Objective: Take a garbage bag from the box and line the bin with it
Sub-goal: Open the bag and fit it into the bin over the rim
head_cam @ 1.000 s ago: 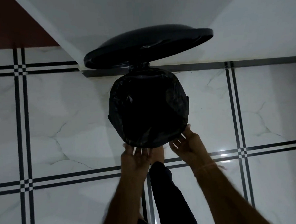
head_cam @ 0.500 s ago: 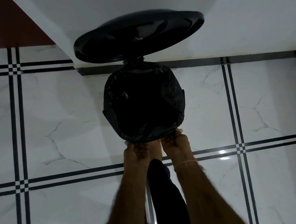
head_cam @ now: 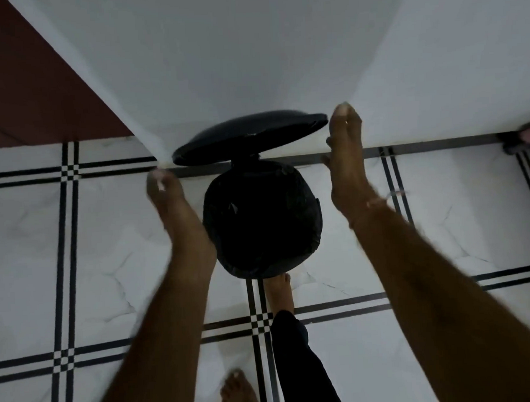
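The left hand (head_cam: 173, 205) and right hand (head_cam: 346, 165) were flat and empty either side of the bin (head_cam: 262, 228), lined with a black bag (head_cam: 287, 181) (lid (head_cam: 248, 134) up).

**Stuff you just can't make out here**

Left hand (head_cam: 168, 193) is one big smear, so there's no reading its fingers. Right hand (head_cam: 345, 153) is edge-on, palm out of sight. The garbage bag (head_cam: 261, 219) wraps everything below the lid (head_cam: 248, 134), and its inside is plain black. A foot (head_cam: 279, 289) hides whatever's at the base. Both forearms and the other foot (head_cam: 240, 395) run off the bottom, and some dark thing (head_cam: 527, 136) gets chopped by the right edge.
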